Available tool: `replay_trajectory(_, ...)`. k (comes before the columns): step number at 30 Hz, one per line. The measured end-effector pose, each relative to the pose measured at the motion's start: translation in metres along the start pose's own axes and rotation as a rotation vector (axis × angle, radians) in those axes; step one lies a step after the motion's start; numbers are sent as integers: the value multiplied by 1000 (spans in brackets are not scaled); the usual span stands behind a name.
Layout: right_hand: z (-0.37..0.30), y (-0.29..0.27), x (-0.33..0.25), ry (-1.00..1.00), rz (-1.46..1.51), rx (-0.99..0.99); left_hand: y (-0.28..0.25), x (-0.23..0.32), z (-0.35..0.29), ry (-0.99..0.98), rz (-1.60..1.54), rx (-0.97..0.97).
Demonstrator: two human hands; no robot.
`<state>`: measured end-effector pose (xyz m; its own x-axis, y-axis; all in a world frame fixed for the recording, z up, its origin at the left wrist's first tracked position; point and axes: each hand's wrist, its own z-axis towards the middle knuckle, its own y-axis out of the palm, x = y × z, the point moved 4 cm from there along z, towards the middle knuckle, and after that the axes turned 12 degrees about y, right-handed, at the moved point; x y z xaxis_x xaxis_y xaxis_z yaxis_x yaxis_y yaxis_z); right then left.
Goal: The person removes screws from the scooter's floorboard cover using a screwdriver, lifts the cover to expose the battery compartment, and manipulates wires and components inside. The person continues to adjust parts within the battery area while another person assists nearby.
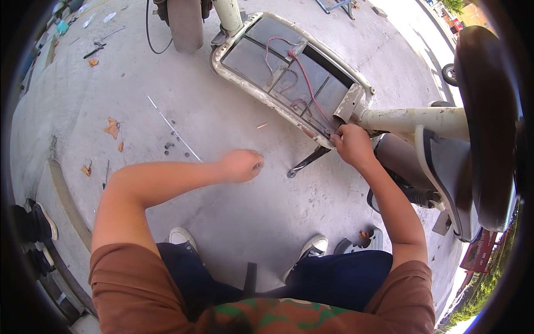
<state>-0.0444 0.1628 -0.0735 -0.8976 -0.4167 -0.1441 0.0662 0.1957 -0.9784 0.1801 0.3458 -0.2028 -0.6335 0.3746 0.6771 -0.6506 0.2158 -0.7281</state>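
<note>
At far left, a leaf (112, 128) lies on the concrete floor (222, 122). Right of it, a thin white rod (174, 129) lies at an angle, with dark bits (168, 146) beside it. The front wheel (186, 25) stands at the upper edge. The left hand (243, 166) is raised above the floor, apart from the bike, fingers curled inward; blur prevents telling whether it holds anything. The bike's frame (267, 97) lies right of centre, around grey blocks (245, 58) crossed by wires (306, 77). The kickstand (307, 160) extends below it. The right hand (354, 146) is at the frame's lower right corner, just below the metal plate (349, 103); its grip cannot be told. At far right is the seat (484, 128).
</note>
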Motion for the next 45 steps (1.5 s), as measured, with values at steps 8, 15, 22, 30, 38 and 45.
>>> replay_trajectory(8,3,-9,-8,26,-49,-74,-67,-16,58,-146,-22,450)
replay_trajectory(15,3,-8,-8,40,-32,-76,-160,-54,124,-239,187,1027)
replay_trajectory(22,3,-7,-8,29,-2,-71,-186,-66,150,-419,-1045,760)
replay_trajectory(30,4,-6,-2,10,-13,-74,-184,-26,154,-348,-199,562)
replay_trajectory(38,7,-24,-27,52,-91,-195,-167,-37,156,-270,-333,645)
replay_trajectory(45,34,-43,-58,277,1012,-358,-148,-22,153,-273,-326,759)
